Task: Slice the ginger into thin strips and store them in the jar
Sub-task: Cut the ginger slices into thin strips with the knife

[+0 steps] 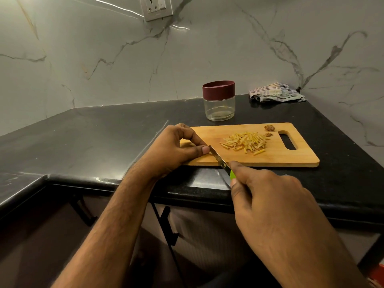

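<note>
A view from head height looks down at a dark stone counter [87,129] set in a corner, with pale marble-patterned wall behind it and a wall socket [156,8] high up near the middle.

At left of centre, the left hand [176,148] rests at the left end of a wooden cutting board [291,156]. Its fingers are curled downward and the thumb tip sits right against the blade of a knife [219,157]. What the fingers press or pinch beneath them is hidden, so whether a piece of ginger is there cannot be told.

The knife slants from the thumb down toward the viewer, its tip on the board. The right hand [270,196] grips its green handle [232,174], forefinger stretched along the top near the blade, other fingers wrapped round the handle.

Further right, in the middle of the board, lies a loose pile of thin yellow ginger strips [245,142]. Just beyond the pile, near the board's handle slot, sit two small brown ginger scraps [269,128].

Behind the board, apart from it, stands a clear jar [219,109] with a dark red lid [218,89] on top. The jar looks empty.

At far right, against the wall, a crumpled striped cloth [276,92] lies on the counter.
</note>
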